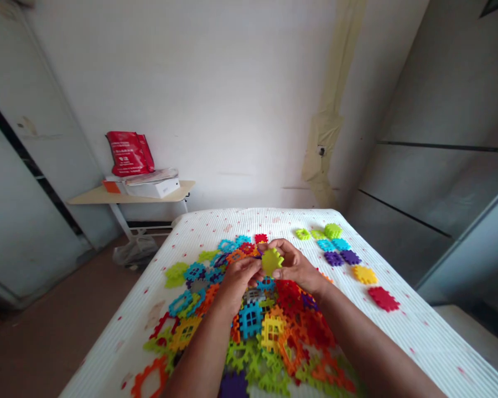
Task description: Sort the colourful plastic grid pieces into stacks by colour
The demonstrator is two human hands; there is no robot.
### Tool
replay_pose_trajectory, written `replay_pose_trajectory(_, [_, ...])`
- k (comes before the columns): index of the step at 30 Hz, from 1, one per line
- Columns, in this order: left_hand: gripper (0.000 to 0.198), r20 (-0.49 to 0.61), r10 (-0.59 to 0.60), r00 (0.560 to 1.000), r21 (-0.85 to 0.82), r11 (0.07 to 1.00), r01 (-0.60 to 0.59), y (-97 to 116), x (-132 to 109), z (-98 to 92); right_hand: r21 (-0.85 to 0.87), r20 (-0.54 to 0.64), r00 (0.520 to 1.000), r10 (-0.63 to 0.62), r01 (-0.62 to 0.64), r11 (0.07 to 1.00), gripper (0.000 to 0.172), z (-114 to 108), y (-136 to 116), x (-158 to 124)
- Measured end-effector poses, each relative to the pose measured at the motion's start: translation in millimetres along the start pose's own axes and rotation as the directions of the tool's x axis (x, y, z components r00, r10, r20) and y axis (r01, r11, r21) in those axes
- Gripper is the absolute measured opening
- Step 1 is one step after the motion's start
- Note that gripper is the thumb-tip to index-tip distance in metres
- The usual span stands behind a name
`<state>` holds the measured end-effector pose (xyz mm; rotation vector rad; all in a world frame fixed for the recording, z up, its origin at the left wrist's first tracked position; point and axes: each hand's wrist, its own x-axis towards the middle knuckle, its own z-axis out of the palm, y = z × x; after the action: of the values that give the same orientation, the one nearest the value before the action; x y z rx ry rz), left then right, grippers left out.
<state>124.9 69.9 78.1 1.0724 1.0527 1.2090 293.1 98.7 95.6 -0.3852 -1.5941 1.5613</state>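
Between my two hands, above the pile, is a yellow-green interlocking plastic tile with toothed edges. My right hand grips its right side, thumb below and fingers over the top. My left hand is closed, its fingertips pinched at the tile's left edge. A bit of purple shows behind the left fingertips; whether it is held cannot be made out. Beneath both hands spreads a heap of mixed toothed pieces, among them a blue window piece, a yellow window piece and red pieces.
To the right, sorted tiles lie on the white bedcover: a green stack, blue tiles, purple tiles, a yellow tile and a red tile. A side table with a red bag stands back left.
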Motion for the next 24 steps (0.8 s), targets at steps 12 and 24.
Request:
replay_pose_trajectory(12, [0.022,-0.095,-0.025,0.995,-0.070,0.997,0.019,6,-2,-2.6,-0.063,-0.346,0.938,0.020,-0.045,0.997,0.037,-2,19,6])
replay_pose_trajectory(24, [0.036,-0.152,-0.001,0.988,0.090,0.996,0.015,4,-1,0.8,-0.209,-0.374,0.928,0.000,-0.085,0.974,0.026,-5,24,3])
